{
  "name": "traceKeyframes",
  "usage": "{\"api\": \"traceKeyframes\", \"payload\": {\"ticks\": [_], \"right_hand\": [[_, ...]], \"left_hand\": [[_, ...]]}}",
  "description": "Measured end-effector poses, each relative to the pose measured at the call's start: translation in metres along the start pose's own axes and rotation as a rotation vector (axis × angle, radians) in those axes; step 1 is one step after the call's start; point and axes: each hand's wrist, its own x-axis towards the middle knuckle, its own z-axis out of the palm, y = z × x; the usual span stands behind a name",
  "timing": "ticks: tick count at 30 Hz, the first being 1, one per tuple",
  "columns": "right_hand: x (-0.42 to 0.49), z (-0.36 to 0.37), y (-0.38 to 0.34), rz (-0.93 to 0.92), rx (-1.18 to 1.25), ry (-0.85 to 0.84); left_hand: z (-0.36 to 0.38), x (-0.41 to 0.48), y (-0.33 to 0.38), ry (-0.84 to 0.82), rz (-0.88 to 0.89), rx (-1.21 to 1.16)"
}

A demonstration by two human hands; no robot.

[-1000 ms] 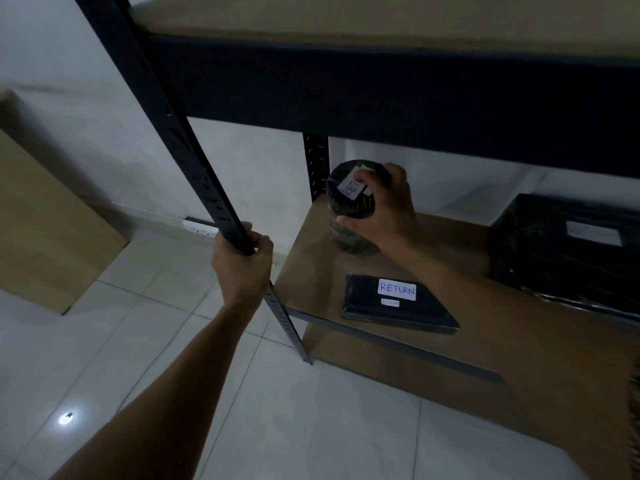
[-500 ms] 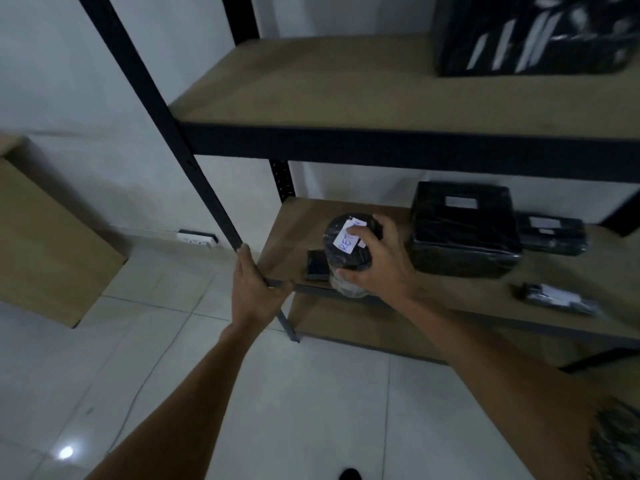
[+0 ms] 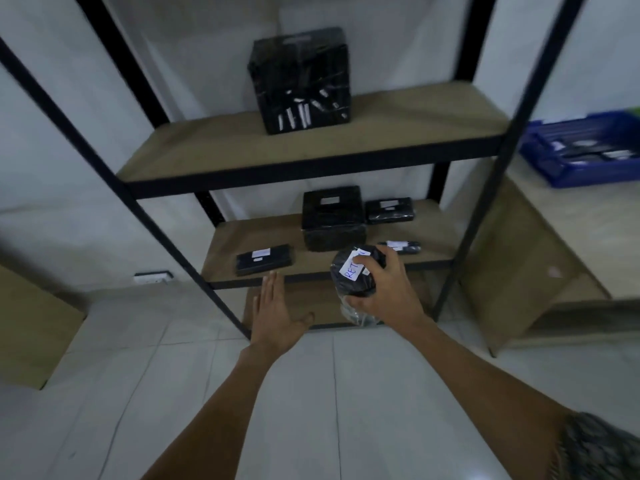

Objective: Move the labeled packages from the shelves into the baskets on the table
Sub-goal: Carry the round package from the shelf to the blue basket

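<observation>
My right hand grips the round black package from above, fingers curled over its labelled top. It is held clear of the rack, just in front of the lower shelf's edge. My left hand is flat and empty in front of that edge, fingers straight. A blue basket sits right of the rack.

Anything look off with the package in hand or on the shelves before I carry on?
The round package gripped by the right hand has loose clear wrap bunched beneath it, as if its wrapping is coming undone. Nothing else stands out.
</observation>
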Motion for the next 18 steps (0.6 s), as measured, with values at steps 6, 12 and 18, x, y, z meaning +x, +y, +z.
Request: {"api": "traceKeyframes", "payload": {"ticks": [6, 12, 18], "right_hand": [[-0.059, -0.078, 0.012, 0.090, 0.018, 0.186], [-0.107, -0.157, 0.051, 0.199, -0.017, 0.274], [-0.134, -0.244, 0.112, 0.269, -0.037, 0.365]], "left_hand": [[0.020, -0.028, 0.078, -0.114, 0.151, 0.000], [0.054, -0.047, 0.171, -0.189, 0.311, 0.000], [0.091, -0.052, 0.277, -0.240, 0.461, -0.029]]}}
